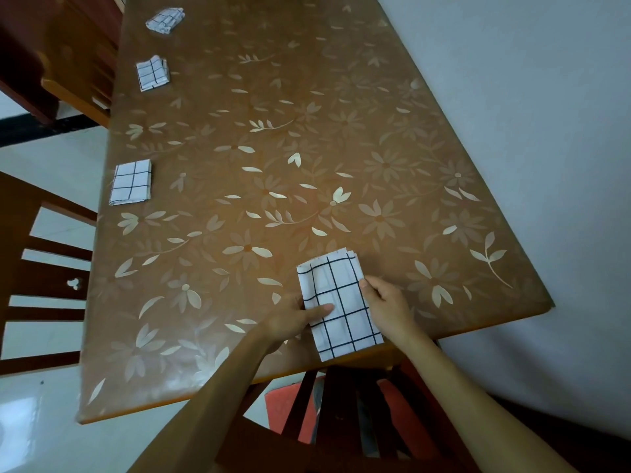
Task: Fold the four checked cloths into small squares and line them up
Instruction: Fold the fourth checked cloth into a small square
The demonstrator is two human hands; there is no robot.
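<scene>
Cloth folded to oblong at near edge of table, corner at the rim, left side pinched by left hand, thumb on top, right side clamped in curled fingers of right hand; three squares lined along left edge, well apart

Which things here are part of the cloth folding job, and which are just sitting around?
Job: half-folded cloth, gripped by left hand and right hand; far folded cloth, middle folded cloth, near folded cloth.
Lying about: wooden chair, red item below the table.
</scene>
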